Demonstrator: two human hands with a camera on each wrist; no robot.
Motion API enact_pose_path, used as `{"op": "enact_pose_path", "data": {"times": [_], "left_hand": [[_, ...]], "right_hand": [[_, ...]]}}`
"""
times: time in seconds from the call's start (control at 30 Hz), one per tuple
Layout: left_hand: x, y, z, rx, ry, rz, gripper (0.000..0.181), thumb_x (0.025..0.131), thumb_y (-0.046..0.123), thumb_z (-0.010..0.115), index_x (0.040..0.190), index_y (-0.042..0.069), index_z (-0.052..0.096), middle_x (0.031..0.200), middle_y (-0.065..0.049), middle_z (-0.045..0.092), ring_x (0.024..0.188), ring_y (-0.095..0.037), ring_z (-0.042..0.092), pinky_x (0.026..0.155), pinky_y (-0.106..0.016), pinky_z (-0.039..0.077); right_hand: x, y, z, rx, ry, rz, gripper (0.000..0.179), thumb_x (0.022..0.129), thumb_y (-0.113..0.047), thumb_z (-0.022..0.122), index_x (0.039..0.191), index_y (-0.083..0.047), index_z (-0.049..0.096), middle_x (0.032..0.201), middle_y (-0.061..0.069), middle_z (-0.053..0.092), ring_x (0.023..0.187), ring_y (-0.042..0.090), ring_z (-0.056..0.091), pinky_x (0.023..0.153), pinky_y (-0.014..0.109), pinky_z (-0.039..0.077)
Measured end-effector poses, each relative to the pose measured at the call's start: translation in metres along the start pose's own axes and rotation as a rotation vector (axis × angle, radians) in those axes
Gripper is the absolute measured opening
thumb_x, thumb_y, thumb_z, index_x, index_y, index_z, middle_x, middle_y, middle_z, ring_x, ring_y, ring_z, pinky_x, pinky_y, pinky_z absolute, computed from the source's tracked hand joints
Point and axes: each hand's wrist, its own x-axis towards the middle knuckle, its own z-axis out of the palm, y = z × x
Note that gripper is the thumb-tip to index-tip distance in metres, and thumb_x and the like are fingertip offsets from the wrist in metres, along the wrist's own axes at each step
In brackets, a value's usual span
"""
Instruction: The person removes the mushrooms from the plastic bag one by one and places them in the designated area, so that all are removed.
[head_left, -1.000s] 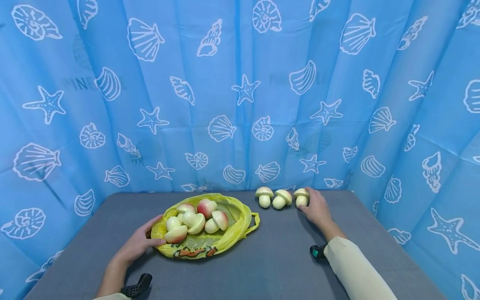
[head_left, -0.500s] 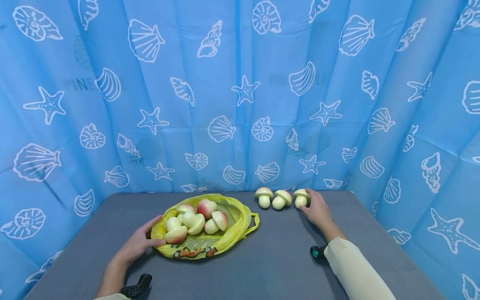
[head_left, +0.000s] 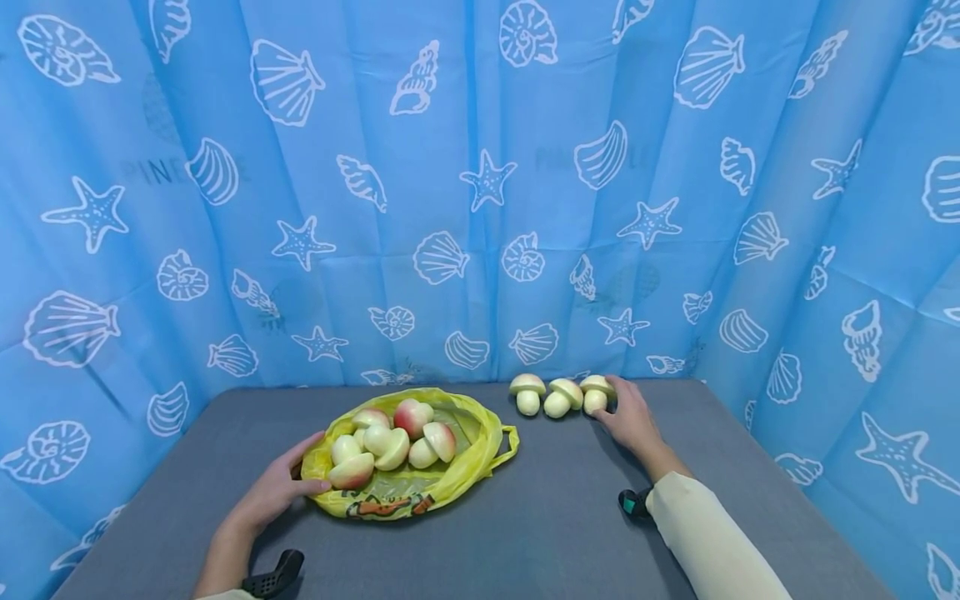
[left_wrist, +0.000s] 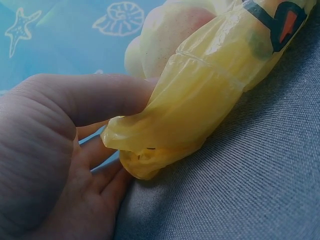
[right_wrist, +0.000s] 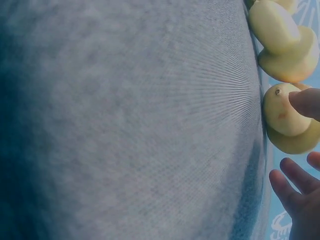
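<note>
In the head view, my left hand (head_left: 272, 492) grips the left rim of a yellow plastic bag (head_left: 465, 483), thumb on the near side. The left wrist view shows the thumb pressing the bag's gathered edge (left_wrist: 185, 110), fingers behind it. Several toy mushrooms (head_left: 392, 448), cream with reddish caps, lie inside the open bag. At the back right, my right hand (head_left: 636, 423) holds a toy mushroom (head_left: 596, 402) between thumb and fingers. It stands at the right end of a short row, close to a tilted mushroom (head_left: 561, 400) and an upright one (head_left: 528, 398).
The grey cloth-covered table (head_left: 540, 517) ends at the back against a blue curtain (head_left: 480, 217) printed with shells and starfish. A loop handle (head_left: 513, 442) of the bag sticks out to the right. Black wrist devices sit near both wrists.
My right hand has slid its mushroom slightly left, closing the gap to the tilted one. The left hand and the bag have stayed in place.
</note>
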Motion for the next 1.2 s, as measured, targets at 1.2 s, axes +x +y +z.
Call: {"op": "enact_pose_path", "data": {"times": [1.2], "left_hand": [[-0.001, -0.001, 0.0, -0.015, -0.014, 0.009, 0.092, 0.085, 0.028, 0.074, 0.155, 0.003, 0.02, 0.156, -0.028, 0.018, 0.14, -0.045, 0.021, 0.108, -0.055, 0.027]], "right_hand": [[0.006, -0.026, -0.022, 0.042, 0.033, -0.04, 0.067, 0.092, -0.021, 0.067, 0.147, 0.0, 0.036, 0.146, 0.028, 0.034, 0.132, 0.048, 0.032, 0.099, 0.063, 0.032]]}}
